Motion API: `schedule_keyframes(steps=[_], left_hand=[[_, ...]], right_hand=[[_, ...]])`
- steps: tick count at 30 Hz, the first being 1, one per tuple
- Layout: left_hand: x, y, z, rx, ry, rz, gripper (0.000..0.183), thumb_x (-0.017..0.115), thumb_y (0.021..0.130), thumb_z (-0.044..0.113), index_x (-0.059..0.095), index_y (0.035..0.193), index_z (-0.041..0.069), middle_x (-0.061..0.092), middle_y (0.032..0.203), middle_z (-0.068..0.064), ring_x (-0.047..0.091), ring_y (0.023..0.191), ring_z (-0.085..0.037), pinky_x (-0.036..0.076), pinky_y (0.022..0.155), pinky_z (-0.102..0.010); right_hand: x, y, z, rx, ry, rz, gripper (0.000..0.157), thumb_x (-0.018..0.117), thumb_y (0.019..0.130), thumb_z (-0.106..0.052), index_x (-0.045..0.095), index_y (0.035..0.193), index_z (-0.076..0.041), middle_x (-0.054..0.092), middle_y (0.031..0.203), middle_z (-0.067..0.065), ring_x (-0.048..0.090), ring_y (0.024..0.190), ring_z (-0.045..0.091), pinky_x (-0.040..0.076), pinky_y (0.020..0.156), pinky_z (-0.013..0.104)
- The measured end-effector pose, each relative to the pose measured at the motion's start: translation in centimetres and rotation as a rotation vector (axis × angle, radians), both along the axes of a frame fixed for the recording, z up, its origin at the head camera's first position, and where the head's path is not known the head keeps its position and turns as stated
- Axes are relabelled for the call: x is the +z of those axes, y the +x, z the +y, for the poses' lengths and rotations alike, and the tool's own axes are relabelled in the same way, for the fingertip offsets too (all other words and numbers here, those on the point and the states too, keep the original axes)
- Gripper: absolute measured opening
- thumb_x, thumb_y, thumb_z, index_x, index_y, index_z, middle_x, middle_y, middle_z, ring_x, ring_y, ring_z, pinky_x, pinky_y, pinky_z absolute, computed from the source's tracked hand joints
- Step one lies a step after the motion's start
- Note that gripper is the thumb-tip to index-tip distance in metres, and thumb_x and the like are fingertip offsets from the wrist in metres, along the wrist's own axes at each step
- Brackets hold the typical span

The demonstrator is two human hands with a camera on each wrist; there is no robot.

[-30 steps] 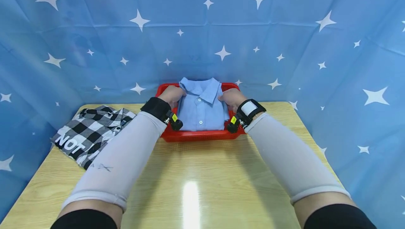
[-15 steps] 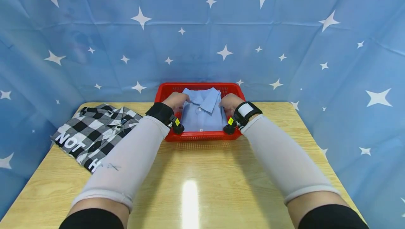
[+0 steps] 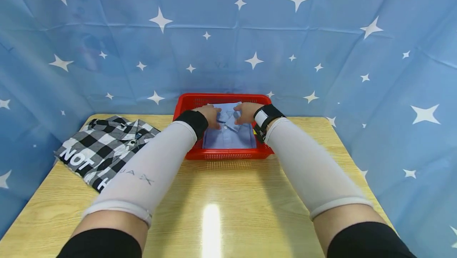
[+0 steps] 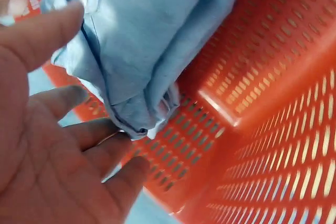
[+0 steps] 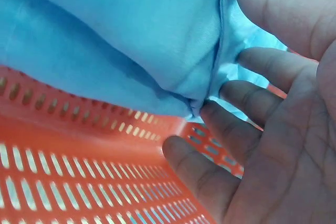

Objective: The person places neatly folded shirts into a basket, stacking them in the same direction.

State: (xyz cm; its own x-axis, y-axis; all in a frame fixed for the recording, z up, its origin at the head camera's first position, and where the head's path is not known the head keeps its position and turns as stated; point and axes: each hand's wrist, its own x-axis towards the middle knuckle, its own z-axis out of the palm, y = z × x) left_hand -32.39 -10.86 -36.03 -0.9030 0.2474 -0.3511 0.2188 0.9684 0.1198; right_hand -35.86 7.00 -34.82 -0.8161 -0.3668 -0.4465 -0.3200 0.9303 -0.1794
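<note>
A folded light blue button-up shirt (image 3: 230,138) lies in a red perforated basket (image 3: 228,154), collar toward the far side. Over the collar's left part is my left hand (image 3: 210,114). Its fingers (image 4: 58,100) are spread beside the shirt's edge in the left wrist view, not curled round the cloth. My right hand (image 3: 248,112) is at the collar's right side. In the right wrist view its extended fingertips (image 5: 231,90) touch the shirt's folded end, and the thumb lies along the cloth. The hands partly cover the collar in the head view.
A black-and-white checked shirt (image 3: 110,143) with white lettering lies folded at the table's left. The wooden table (image 3: 178,210) extends in front of the basket. A blue star-patterned curtain (image 3: 228,52) hangs close behind it.
The blue shirt has gone down into the basket. My hands have let go of its sides and moved inward over the collar, fingers now extended.
</note>
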Motion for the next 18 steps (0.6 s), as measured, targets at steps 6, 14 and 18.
schedule_keyframes(steps=[6, 14, 18], left_hand=[[-2.9, -2.1, -0.6, 0.045, -0.054, -0.098, 0.084, 0.073, 0.093, 0.045, 0.033, 0.164, 0.024, 0.039, 0.167, -0.011, 0.040, 0.153, -0.029, 0.035, 0.124, -0.052], [-5.2, -3.1, -1.0, 0.022, -0.054, -0.128, 0.085, 0.074, 0.091, 0.044, 0.034, 0.163, 0.024, 0.024, 0.173, -0.012, 0.028, 0.159, -0.032, 0.030, 0.125, -0.058], [-5.7, -3.3, -1.0, 0.017, -0.039, -0.131, 0.085, 0.072, 0.092, 0.045, 0.033, 0.164, 0.023, 0.022, 0.173, -0.013, 0.028, 0.159, -0.033, 0.031, 0.125, -0.057]], right_hand=[[-2.2, -1.6, -0.6, -0.024, 0.110, -0.101, 0.075, 0.069, 0.098, -0.043, 0.036, 0.163, -0.023, 0.039, 0.167, 0.002, 0.035, 0.155, 0.024, 0.034, 0.125, 0.047], [-3.4, -1.3, -0.4, -0.084, 0.063, -0.168, 0.072, 0.068, 0.099, -0.042, 0.038, 0.162, -0.024, 0.041, 0.166, 0.002, 0.041, 0.150, 0.023, 0.035, 0.124, 0.047], [-4.3, -1.9, -0.4, -0.086, 0.059, -0.182, 0.073, 0.068, 0.099, -0.041, 0.037, 0.163, -0.024, 0.038, 0.168, 0.001, 0.038, 0.151, 0.022, 0.032, 0.126, 0.047]])
